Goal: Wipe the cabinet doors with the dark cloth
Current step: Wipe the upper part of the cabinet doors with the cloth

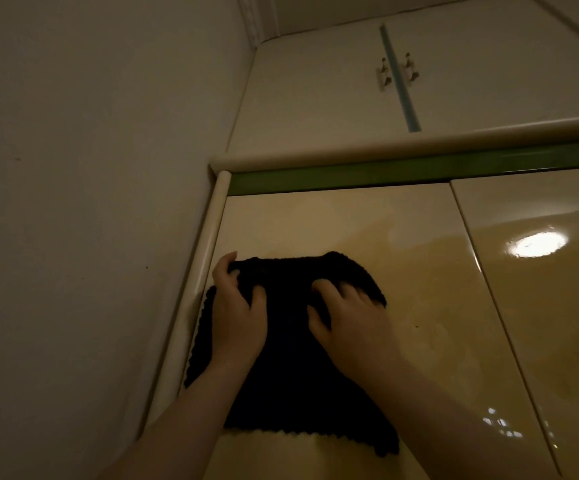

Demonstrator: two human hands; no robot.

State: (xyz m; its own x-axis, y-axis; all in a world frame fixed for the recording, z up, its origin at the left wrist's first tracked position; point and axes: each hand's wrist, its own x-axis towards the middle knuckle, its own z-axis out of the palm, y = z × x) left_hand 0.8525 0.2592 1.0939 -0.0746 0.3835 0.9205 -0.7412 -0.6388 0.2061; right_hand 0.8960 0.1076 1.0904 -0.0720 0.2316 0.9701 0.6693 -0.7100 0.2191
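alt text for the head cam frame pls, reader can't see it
Both hands, left hand and right hand, grip a dark cloth pressed against the left glossy cream cabinet door. A green strip runs above; upper cabinet doors with two handles sit higher.

The cloth (291, 344) lies flat against the left cabinet door (350, 230), by its left edge. On the cloth, the left hand (238, 313) sits left of the right hand (347, 317). Above the door runs a strip (385, 173), with upper doors (333, 81) higher.
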